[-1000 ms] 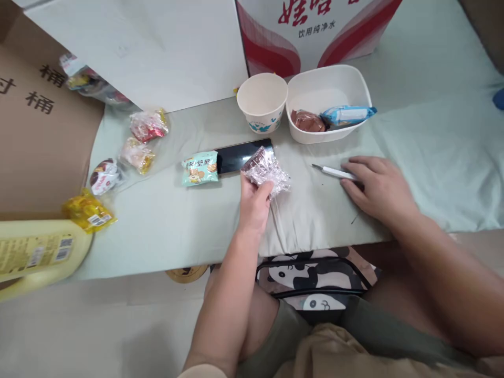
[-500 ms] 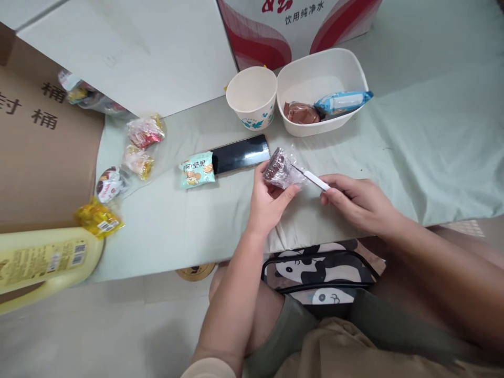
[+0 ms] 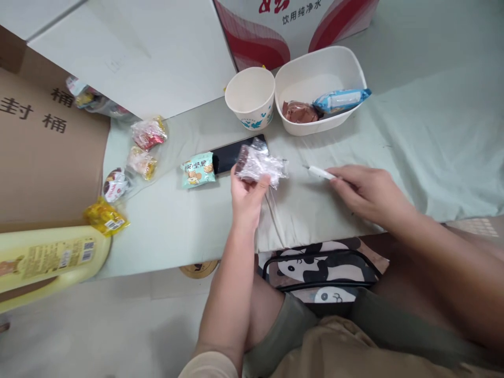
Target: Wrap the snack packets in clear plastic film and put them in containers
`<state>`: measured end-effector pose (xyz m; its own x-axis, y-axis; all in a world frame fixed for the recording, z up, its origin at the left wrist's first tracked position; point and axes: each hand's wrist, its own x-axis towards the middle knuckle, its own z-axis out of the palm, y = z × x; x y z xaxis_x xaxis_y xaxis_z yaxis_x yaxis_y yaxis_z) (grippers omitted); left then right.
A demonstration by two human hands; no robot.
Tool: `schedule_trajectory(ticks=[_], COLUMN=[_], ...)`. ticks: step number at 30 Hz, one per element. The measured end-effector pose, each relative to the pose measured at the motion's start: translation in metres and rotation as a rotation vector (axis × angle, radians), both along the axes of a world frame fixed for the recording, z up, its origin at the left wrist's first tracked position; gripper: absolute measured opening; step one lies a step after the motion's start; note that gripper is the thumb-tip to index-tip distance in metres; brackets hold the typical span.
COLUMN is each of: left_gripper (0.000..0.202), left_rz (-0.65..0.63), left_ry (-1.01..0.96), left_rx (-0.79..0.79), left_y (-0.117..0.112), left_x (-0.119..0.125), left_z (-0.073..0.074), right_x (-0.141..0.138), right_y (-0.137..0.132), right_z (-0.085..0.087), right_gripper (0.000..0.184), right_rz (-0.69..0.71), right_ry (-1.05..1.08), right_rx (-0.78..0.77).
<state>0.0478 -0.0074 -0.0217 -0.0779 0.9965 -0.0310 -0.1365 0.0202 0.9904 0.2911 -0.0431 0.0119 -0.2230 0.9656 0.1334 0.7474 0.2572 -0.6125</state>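
My left hand (image 3: pixel 247 194) is closed on a brown snack in clear crinkly wrapping (image 3: pixel 258 164), held just above the pale green cloth (image 3: pixel 177 226). To its right, my right hand (image 3: pixel 368 191) grips a small white-handled cutter (image 3: pixel 318 171), blade pointing left toward the snack, a short gap between them. A black phone (image 3: pixel 236 154) lies behind the snack, partly hidden by it. A teal snack packet (image 3: pixel 198 169) rests at the phone's left end.
A white paper cup (image 3: pixel 249 97) and a white tub (image 3: pixel 318 68) holding a brown and a blue packet (image 3: pixel 340 98) stand at the back. Several wrapped snacks (image 3: pixel 142 152) lie left, near a cardboard box (image 3: pixel 43 152) and a yellow bottle (image 3: pixel 47 260). A panda bag (image 3: pixel 318 270) sits below.
My right hand picked the cutter up, brought its blade to the wrapper, then drew back to the right. My left hand shifted the snack slightly left.
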Motion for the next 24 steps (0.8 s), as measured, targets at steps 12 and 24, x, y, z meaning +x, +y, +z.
schedule_trajectory(ticks=[12, 24], left_gripper=[0.039, 0.027], left_rz=[-0.238, -0.292], left_ry=[0.925, 0.888], left_rx=[0.346, 0.415], left_y=[-0.006, -0.015], left_x=[-0.003, 0.009], left_z=[0.007, 0.019], right_x=[0.015, -0.024], right_y=[0.006, -0.007], right_z=[-0.018, -0.019], right_gripper=[0.034, 0.035], right_rz=[-0.121, 0.189], right_ry=[-0.148, 0.144], right_rx=[0.181, 0.047])
